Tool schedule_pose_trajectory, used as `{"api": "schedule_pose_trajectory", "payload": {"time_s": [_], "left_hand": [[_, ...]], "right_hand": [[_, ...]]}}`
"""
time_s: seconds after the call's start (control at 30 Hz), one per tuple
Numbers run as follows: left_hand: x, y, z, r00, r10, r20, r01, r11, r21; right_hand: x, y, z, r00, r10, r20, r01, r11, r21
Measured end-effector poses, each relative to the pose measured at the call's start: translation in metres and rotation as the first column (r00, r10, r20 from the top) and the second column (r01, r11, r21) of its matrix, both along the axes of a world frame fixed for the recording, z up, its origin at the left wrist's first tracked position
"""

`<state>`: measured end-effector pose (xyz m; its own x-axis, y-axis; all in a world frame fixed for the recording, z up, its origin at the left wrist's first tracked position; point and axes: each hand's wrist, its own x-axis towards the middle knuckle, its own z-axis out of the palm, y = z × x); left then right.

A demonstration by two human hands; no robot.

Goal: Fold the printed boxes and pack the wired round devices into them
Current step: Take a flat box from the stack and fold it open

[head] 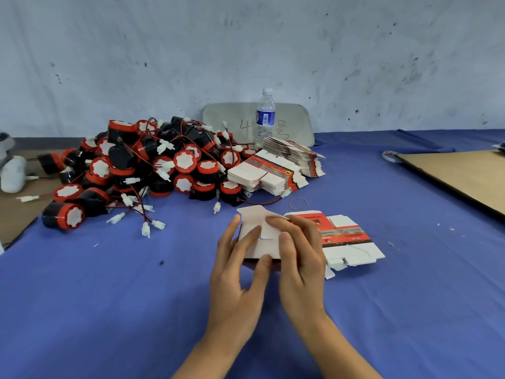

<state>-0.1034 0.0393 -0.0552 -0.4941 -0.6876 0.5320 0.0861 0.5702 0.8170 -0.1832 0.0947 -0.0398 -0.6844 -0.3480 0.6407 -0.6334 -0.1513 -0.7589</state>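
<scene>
Wired round devices (153, 165) make the biggest heap on the counter (109, 296), which is draped in blue cloth. They have black bodies, red rims and white faces, and their red and black leads end in white plugs. They are piled at the far left, and a few spill onto a brown cardboard sheet (16, 214) at the counter's left edge. A second cardboard panel (459, 176) lies flat at the far right.

A grey board (295, 119) marked with a 4 leans against the wall, and a clear water bottle (265, 116) stands upright in front of it. Just right of the heap lie two stacks of flat boxes. The front stack (262, 173) touches the devices, and the rear stack (297, 154) sits behind it, near the bottle. A single flat box (352, 242) lies printed side up just beside your right hand.

Your hands meet near the middle of the counter on a half-folded box (259, 231). Its white inside shows and a flap stands up at the far side. Your left hand (235, 283) clasps its left side, with the fingers slightly spread, the forefinger lying on the white flap and the thumb pressed on the near edge. Your right hand (300, 263) grips the right side, with the fingers curled close together over the top and the thumb down on the flap.

Smallest of all — a thin rubber band (298, 203) on the cloth between the stacks and your hands, and a roll of tape (389, 155) by the right-hand panel.
</scene>
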Motion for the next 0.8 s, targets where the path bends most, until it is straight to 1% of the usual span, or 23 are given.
{"api": "schedule_pose_trajectory", "payload": {"time_s": [0.17, 0.23, 0.33, 0.43, 0.5, 0.6, 0.67, 0.73, 0.8], "left_hand": [[0.001, -0.004, 0.0, 1.0, -0.002, 0.022, 0.006, 0.981, -0.195], [0.0, -0.006, -0.003, 0.999, -0.016, 0.038, 0.025, 0.966, -0.258], [-0.001, -0.01, -0.005, 0.997, -0.039, 0.071, 0.056, 0.963, -0.263], [-0.003, -0.012, -0.005, 0.993, -0.087, 0.084, 0.106, 0.959, -0.263], [-0.004, -0.011, -0.007, 0.994, -0.096, 0.058, 0.108, 0.958, -0.265], [-0.008, -0.006, -0.01, 0.997, -0.042, 0.066, 0.058, 0.963, -0.264], [-0.01, -0.003, -0.011, 0.998, -0.014, 0.058, 0.029, 0.965, -0.259], [-0.012, -0.004, -0.014, 1.0, -0.026, -0.006, 0.023, 0.959, -0.281], [-0.012, -0.008, -0.015, 0.999, -0.024, -0.024, 0.015, 0.95, -0.311]], "right_hand": [[-0.004, 0.005, 0.004, 0.975, 0.16, 0.154, -0.148, 0.985, -0.088], [-0.007, 0.006, 0.005, 0.966, 0.205, 0.158, -0.193, 0.977, -0.088], [-0.013, 0.006, 0.004, 0.964, 0.239, 0.114, -0.235, 0.971, -0.049], [-0.015, 0.005, 0.003, 0.945, 0.28, 0.167, -0.27, 0.959, -0.084], [-0.015, 0.004, 0.003, 0.923, 0.312, 0.227, -0.29, 0.949, -0.127], [-0.016, 0.003, 0.003, 0.856, 0.374, 0.356, -0.309, 0.923, -0.227], [-0.017, 0.003, 0.003, 0.81, 0.404, 0.425, -0.316, 0.911, -0.266], [-0.019, 0.004, 0.003, 0.771, 0.436, 0.464, -0.337, 0.898, -0.284], [-0.021, 0.005, 0.003, 0.733, 0.498, 0.464, -0.395, 0.866, -0.306]]}}
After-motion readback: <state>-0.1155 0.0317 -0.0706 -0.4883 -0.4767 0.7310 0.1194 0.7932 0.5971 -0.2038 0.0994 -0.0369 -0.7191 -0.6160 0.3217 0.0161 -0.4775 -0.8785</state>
